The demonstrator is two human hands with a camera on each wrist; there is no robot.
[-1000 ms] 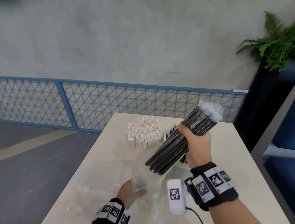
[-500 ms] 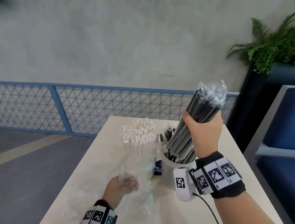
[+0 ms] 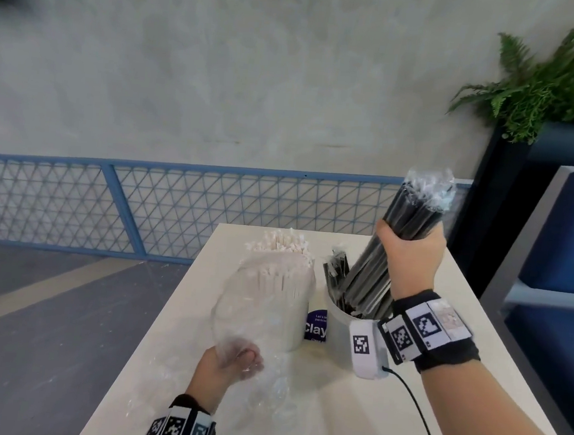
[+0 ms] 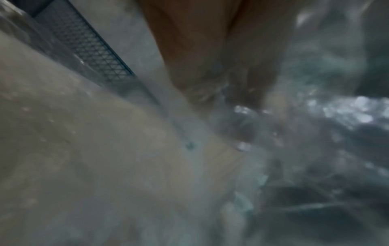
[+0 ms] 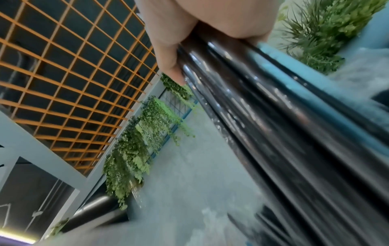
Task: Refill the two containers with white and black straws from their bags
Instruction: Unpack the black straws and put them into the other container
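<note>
The black straws (image 3: pixel 373 275) are now standing steeper, lower ends entering the right container (image 3: pixel 338 327), right hand (image 3: pixel 411 258) gripping them; left hand (image 3: pixel 229 362) is pinching the empty bag (image 3: pixel 258 304).

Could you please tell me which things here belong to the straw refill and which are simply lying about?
Job:
black straws held by the right hand
right container
white straws
clear bag held by the left hand

Lying about:
blue card
fern

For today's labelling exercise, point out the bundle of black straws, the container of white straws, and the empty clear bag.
bundle of black straws (image 3: pixel 370 275), head view, middle of the bundle below the fist.
container of white straws (image 3: pixel 297 307), head view, its side wall.
empty clear bag (image 3: pixel 237 313), head view, the film above the left hand.
</note>
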